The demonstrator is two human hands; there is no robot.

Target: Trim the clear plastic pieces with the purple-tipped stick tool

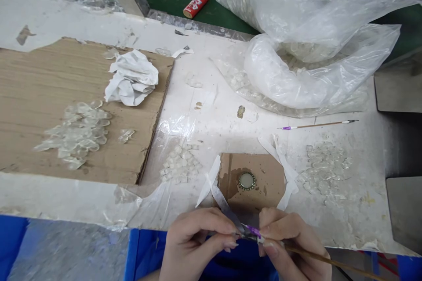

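The purple-banded pick point(253, 231) sits low at the near edge of the desk point(211, 105), its wooden handle trailing off to the right. Our right grip point(290, 246) is clenched around it close to the band. Our left grip point(198, 239) is pinched closed against its tip, though whatever lies between those fingertips is too small to tell. We are at fine work right at the tip, and the moment calls for both grips to stay close and steady. Just beyond lies a cardboard square point(267, 189) holding a crimped metal cap point(246, 181), with white paper strips point(290, 184) around it. Clear glassy pieces point(325, 167) spread to the right, small pale squares point(180, 162) sit to the left, and a second purple-tipped pick point(316, 125) lies farther off.
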